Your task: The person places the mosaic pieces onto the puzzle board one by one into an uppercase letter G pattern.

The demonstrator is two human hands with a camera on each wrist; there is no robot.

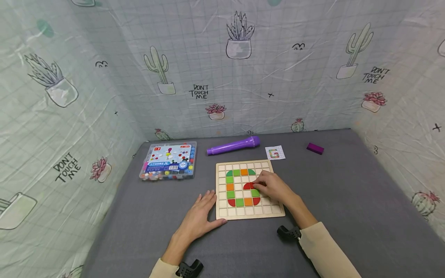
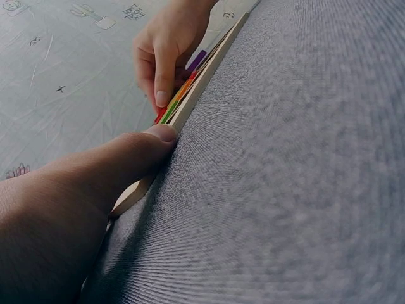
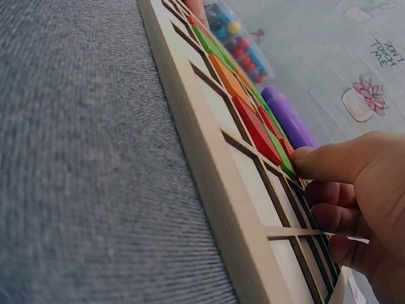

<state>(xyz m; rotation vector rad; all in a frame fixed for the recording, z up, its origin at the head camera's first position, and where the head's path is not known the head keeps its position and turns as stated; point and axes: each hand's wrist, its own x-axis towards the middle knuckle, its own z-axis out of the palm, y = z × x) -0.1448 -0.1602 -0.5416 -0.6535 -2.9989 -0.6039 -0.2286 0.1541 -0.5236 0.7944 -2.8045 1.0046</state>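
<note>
A wooden grid board (image 1: 243,214) lies on the grey table and carries green, orange and red tiles in a G shape. My right hand (image 1: 256,184) rests on the board's middle. Its fingertips pinch a red tile (image 1: 248,186) beside a green tile (image 1: 255,192). In the right wrist view the thumb (image 3: 316,161) presses on the row of tiles (image 3: 240,95). My left hand (image 1: 201,213) lies flat on the table. Its thumb (image 2: 152,139) touches the board's front left corner (image 2: 190,101).
A clear box of coloured beads (image 1: 169,160) stands at the back left. Behind the board lie a purple cylinder (image 1: 233,146), a small pattern card (image 1: 275,153) and a purple block (image 1: 315,148). Cactus-print sheets wall in the table on three sides.
</note>
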